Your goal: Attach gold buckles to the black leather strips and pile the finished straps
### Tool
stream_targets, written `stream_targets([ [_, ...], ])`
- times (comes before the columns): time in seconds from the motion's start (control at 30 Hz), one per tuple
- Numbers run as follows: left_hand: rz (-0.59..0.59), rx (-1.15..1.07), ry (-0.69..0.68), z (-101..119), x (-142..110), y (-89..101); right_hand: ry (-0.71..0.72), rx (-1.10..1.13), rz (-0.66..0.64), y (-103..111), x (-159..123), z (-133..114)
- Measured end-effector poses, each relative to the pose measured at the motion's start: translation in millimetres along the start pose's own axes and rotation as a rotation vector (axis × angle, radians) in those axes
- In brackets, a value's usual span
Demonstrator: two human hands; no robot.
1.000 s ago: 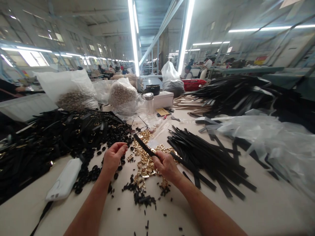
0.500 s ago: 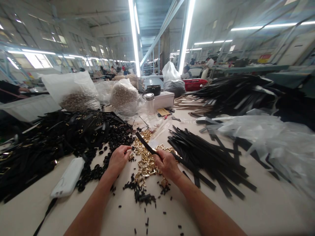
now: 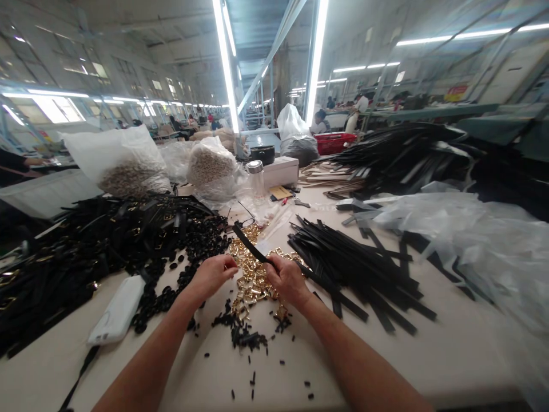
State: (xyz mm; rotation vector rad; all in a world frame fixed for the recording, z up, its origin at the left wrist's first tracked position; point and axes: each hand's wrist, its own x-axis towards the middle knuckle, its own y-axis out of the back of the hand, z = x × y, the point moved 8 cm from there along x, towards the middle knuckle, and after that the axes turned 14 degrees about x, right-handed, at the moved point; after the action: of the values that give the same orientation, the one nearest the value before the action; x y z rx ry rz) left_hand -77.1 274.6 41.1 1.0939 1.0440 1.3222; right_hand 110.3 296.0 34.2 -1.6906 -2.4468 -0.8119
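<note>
My right hand [image 3: 286, 279] is closed around a black strap [image 3: 249, 243], whose free end points up and to the left. The strap's other end runs down to the right past my wrist. My left hand [image 3: 214, 273] has its fingertips pinched together just left of the gold buckles [image 3: 253, 280]; whatever is between them is too small to make out. Those buckles lie in a loose pile between and below my hands. Small black loops [image 3: 249, 339] are scattered nearer to me. To the right of my right hand lies a bundle of black straps [image 3: 355, 269].
Black round pieces [image 3: 165, 300] and a heap of buckled straps [image 3: 107, 240] cover the left side. A white power bank [image 3: 116, 312] with a cord lies at front left. A glass jar [image 3: 256, 180], eyeglasses [image 3: 245, 220] and plastic sheeting [image 3: 472, 240] are farther out.
My left hand has shifted slightly right, its fingers drawing together closer to the strap. My right hand keeps its hold on the strap. The whole view has turned a little.
</note>
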Motion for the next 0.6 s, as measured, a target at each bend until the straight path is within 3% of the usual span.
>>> stream_targets([
  [0.17, -0.017, 0.015, -0.066, 23, -12, -20.0, 0.013, -0.023, -0.007, -2, -1, -1],
  [0.3, 0.000, -0.008, -0.042, 25, -14, -27.6, 0.016, -0.045, -0.013, -4, -3, -1],
  [0.47, 0.006, -0.050, -0.035, 14, -8, -27.6, 0.011, -0.045, -0.024, -5, -3, -2],
  [0.6, 0.145, 0.070, 0.028, -13, 9, -8.0, 0.004, -0.043, -0.024, -4, -3, -2],
])
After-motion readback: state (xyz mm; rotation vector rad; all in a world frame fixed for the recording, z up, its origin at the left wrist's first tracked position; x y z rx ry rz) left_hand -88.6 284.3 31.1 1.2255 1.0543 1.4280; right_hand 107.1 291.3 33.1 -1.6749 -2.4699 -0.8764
